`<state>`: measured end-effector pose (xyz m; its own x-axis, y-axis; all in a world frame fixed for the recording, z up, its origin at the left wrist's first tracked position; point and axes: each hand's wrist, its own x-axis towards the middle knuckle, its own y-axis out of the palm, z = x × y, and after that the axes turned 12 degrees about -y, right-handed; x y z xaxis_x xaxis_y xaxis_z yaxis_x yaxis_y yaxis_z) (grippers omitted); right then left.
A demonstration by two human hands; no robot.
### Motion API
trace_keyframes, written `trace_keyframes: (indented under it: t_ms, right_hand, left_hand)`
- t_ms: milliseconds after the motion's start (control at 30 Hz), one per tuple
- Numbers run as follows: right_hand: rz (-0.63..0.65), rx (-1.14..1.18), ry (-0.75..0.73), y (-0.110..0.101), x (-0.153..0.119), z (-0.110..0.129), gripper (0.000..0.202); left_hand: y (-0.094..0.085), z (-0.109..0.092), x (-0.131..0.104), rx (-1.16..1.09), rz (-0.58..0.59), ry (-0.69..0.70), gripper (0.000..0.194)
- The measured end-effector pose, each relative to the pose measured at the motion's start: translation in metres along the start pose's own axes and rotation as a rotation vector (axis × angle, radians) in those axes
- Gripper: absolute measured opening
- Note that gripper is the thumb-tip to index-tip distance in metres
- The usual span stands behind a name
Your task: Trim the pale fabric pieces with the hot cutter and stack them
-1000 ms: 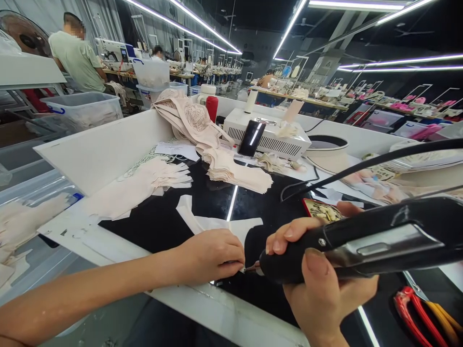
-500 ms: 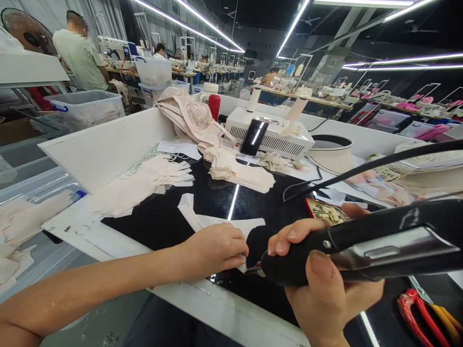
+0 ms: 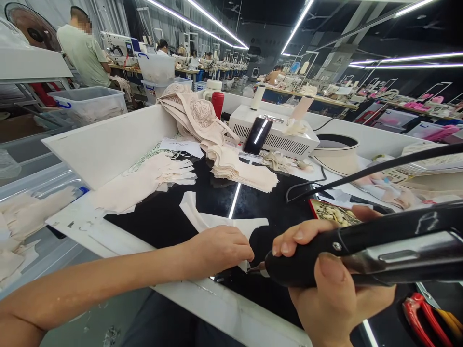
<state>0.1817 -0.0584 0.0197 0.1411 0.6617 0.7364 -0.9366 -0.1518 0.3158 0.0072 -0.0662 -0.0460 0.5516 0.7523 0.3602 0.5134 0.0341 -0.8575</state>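
My left hand is closed at the near edge of the black work surface, its fingertips pinching one end of a white curved fabric piece. The rest of that piece lies flat beyond the hand, partly covered by it. My right hand is wrapped round a black corded handheld tool with a metal lever along its side. The tool's narrow metal tip points left and meets the fabric's end just beside my left fingertips; whether it presses on the cloth I cannot tell.
Beige fabric stacks lie left and at the back, near lace-trimmed pieces. Behind stand a phone, a vented white box and a round container. Red-handled pliers lie right. A co-worker is far left.
The whole view has shifted slightly to the right. My right hand and the tool sit a little further right; both hands keep their hold.
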Motion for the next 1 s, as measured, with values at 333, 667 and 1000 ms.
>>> trace_keyframes:
  t_ms: [333, 667, 1000]
  right_hand:
    - [0.008, -0.015, 0.011, 0.000, 0.003, 0.003, 0.050]
    - [-0.016, -0.027, -0.012, 0.004, 0.005, 0.004, 0.046]
    - [-0.024, -0.034, -0.013, 0.005, 0.005, 0.005, 0.047]
  left_hand:
    - [-0.012, 0.008, -0.012, -0.063, 0.070, 0.054, 0.022]
    - [-0.009, 0.009, -0.013, -0.074, 0.023, 0.080, 0.015]
    - [-0.009, 0.008, -0.013, -0.069, -0.003, 0.098, 0.016]
